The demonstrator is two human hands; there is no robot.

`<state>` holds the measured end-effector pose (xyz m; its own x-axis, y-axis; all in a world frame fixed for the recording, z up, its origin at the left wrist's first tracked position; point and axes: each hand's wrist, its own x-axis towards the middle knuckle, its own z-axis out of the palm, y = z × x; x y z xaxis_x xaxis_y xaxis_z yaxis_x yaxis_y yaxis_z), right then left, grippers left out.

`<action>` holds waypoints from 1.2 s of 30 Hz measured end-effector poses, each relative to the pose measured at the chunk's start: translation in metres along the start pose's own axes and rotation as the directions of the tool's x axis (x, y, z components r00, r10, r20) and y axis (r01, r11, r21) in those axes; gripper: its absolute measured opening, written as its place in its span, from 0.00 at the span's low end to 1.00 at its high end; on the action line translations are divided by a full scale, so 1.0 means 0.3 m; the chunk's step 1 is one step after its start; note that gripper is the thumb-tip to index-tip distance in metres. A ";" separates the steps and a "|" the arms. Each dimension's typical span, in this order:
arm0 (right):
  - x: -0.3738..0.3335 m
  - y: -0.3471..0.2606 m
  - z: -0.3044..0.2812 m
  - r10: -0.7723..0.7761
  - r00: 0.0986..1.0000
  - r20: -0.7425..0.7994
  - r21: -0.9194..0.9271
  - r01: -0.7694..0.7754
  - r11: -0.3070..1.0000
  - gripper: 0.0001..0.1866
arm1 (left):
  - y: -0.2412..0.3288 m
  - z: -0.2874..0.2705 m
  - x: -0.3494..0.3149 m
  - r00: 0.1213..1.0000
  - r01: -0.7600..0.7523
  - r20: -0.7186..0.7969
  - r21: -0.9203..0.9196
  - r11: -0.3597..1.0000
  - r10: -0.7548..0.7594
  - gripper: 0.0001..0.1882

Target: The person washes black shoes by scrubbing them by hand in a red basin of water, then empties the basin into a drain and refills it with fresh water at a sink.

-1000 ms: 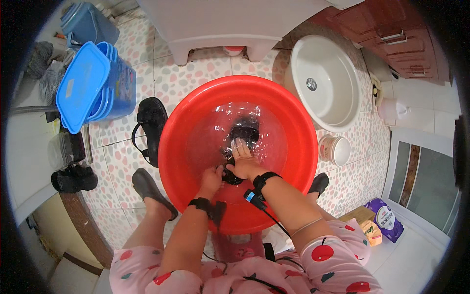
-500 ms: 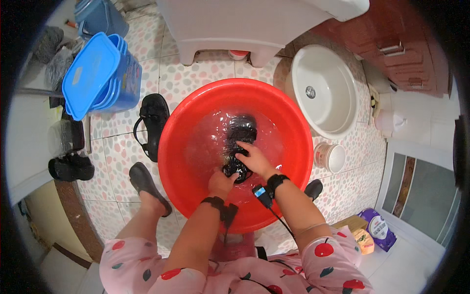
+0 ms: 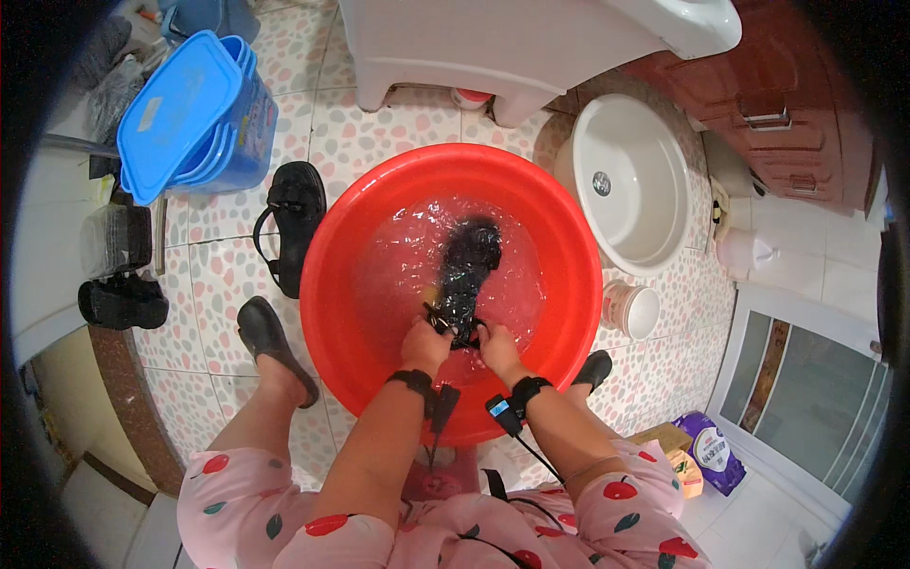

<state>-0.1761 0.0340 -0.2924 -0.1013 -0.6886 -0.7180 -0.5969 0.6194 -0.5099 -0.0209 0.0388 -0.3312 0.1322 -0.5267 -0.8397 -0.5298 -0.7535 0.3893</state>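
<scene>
In front of me a black sandal (image 3: 467,268) lies in the water of a large red basin (image 3: 332,275), its long side pointing away from me. My left hand (image 3: 427,345) grips straps at the near left end of the sandal, fingers closed. On the near right end, my right hand (image 3: 498,347) is closed around the strap too. The fingertips of both hands are partly hidden by the sandal and the water.
Another black sandal (image 3: 297,228) lies on the tiles left of the basin, near a lidded blue bucket (image 3: 246,142). To the right stand a white tub (image 3: 630,185) and a small pail (image 3: 632,311). A white stand (image 3: 512,47) rises beyond.
My right hand has moved from the sandal's middle to its near right end and closed on the strap. The left hand still holds the near left end.
</scene>
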 end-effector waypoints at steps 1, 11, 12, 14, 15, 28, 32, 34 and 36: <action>0.011 0.021 -0.015 -0.151 0.987 -0.052 -0.292 0.129 0.948 0.16 | 0.028 -0.004 -0.006 0.999 0.017 0.032 -0.031 0.999 -0.016 0.30; 0.017 0.071 -0.036 -0.176 0.983 -0.049 -0.190 0.163 0.968 0.14 | 0.077 -0.015 -0.024 0.981 0.088 0.177 -0.045 0.995 -0.079 0.29; -0.036 0.004 -0.018 0.048 0.996 0.069 0.154 -0.058 0.986 0.13 | 0.079 -0.061 -0.047 0.970 0.138 0.210 -0.054 0.989 -0.124 0.29; -0.076 -0.041 0.002 0.213 0.944 0.250 0.438 -0.307 0.845 0.14 | 0.061 -0.074 -0.042 0.970 0.150 0.207 -0.075 0.986 -0.131 0.29; -0.081 -0.044 0.007 0.272 0.886 0.376 0.544 -0.449 0.709 0.14 | 0.069 -0.077 -0.045 0.966 0.153 0.222 -0.092 0.984 -0.130 0.29; -0.047 -0.145 -0.086 -0.192 0.974 -0.118 -0.303 0.149 0.941 0.31 | 0.111 -0.084 -0.085 0.999 -0.018 0.028 0.088 0.996 0.016 0.33; 0.062 -0.289 -0.110 -0.601 0.761 -0.246 -0.469 0.449 0.761 0.38 | 0.129 -0.093 -0.091 0.995 0.012 0.099 0.101 0.995 -0.022 0.35; 0.153 -0.323 -0.086 -0.640 0.733 -0.232 -0.570 0.431 0.700 0.37 | 0.127 -0.079 -0.088 0.997 0.047 0.060 0.126 0.991 -0.055 0.35; 0.217 -0.377 -0.059 -0.678 0.706 -0.205 -0.653 0.418 0.632 0.36 | 0.084 -0.056 -0.067 1.000 0.004 0.030 0.147 0.989 -0.009 0.40</action>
<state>-0.1292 -0.0874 -0.2731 0.1705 -0.9833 -0.0638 -0.9392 -0.1426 -0.3125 -0.0227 0.0238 -0.2983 0.1113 -0.5079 -0.8542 -0.6470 -0.6894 0.3257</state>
